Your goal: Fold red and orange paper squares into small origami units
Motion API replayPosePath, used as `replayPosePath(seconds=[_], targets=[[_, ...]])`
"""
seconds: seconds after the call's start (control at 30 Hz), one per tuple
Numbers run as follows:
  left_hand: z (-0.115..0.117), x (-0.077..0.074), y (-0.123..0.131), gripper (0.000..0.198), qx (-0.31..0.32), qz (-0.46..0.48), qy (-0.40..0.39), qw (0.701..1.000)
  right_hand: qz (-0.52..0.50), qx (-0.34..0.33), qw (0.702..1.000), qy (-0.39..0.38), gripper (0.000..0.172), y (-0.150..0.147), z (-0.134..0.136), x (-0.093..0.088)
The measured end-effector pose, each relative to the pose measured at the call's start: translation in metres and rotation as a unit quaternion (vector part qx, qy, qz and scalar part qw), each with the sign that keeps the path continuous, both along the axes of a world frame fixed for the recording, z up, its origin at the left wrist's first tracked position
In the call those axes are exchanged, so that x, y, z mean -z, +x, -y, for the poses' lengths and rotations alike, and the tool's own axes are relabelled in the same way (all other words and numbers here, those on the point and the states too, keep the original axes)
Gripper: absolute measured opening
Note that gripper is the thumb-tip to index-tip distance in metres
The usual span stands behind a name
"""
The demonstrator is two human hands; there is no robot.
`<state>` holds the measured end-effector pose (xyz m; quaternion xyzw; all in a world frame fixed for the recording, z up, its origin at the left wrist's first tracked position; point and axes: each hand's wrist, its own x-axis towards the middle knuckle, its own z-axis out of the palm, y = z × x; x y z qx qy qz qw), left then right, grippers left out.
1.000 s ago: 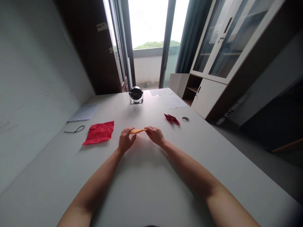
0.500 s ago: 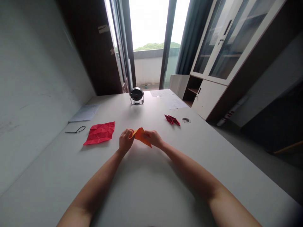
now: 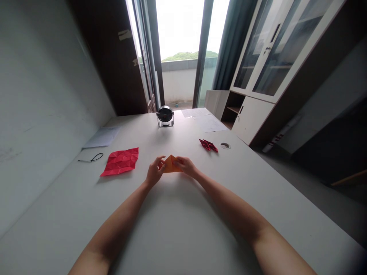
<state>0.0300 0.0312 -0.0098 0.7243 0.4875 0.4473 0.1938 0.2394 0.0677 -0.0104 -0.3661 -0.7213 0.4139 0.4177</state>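
Between my two hands is a folded piece of orange paper (image 3: 169, 166), with a peak at the top and a straight lower edge. My left hand (image 3: 156, 168) pinches its left side, some fingers raised. On the right side, my right hand (image 3: 185, 165) grips the paper and covers part of it. To the left lies a creased sheet of red paper (image 3: 120, 161), opened out with a grid of fold lines. Farther off on the right are folded red paper pieces (image 3: 208, 145), lying side by side.
The white table (image 3: 177, 229) holds a round silver device (image 3: 165, 116) at the back. White papers lie at the back right (image 3: 210, 124) and the left edge (image 3: 101, 137). A black cable tie (image 3: 93, 158) is near the wall. A cable hole (image 3: 225, 146) sits at right.
The orange paper has turned from a slanted, curled shape into a flatter peaked one facing me. My left hand has shifted slightly right and its fingers have spread more.
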Motion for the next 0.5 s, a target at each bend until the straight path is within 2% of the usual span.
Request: replayPosePath(seconds=[0.17, 0.33, 0.5], targets=[[-0.0029, 0.0073, 0.0011, 0.024, 0.035, 0.036, -0.077, 0.996, 0.037, 0.012, 0.999, 0.018, 0.034, 0.001, 0.0008, 0.0026], [-0.0014, 0.0097, 0.0042, 0.025, 0.041, -0.008, -0.096, 0.995, 0.072, 0.039, 0.996, 0.043, 0.037, 0.0011, 0.0014, 0.001], [0.0004, 0.0082, 0.0071, 0.031, 0.068, -0.035, -0.116, 0.99, 0.076, 0.036, 0.995, 0.05, 0.034, -0.0001, 0.002, -0.0011]])
